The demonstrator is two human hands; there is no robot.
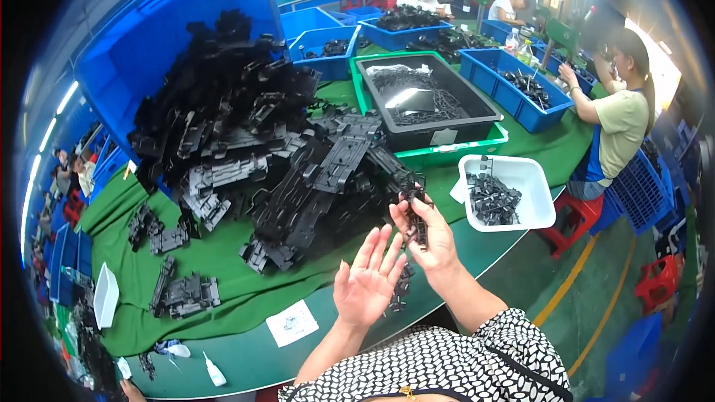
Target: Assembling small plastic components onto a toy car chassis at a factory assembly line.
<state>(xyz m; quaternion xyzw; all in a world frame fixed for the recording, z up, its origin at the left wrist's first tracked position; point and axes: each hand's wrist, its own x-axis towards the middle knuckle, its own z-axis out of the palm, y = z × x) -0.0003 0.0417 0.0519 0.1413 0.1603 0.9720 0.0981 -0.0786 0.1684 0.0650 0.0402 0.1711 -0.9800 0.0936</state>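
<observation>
My right hand [436, 242] is closed on a small black plastic part [421, 232], its thumb and fingers pinching it above the table's front edge. Beside it my left hand [366, 283] is held palm up, fingers stretched, with nothing in it. Some dark pieces [403, 286] show just behind the left fingers; what they rest on is hidden. A large heap of black plastic chassis-like parts [298, 201] spreads from the back left almost to my hands. To the right of my right hand sits a white tray [538, 205] with small black parts [491, 199] in it.
A black bin [477, 115] in a green crate [500, 136] stands behind the white tray. A blue crate [547, 114] is farther right, near a seated co-worker [625, 115]. A paper card [292, 323] and a white squeeze bottle [214, 369] lie at the front left.
</observation>
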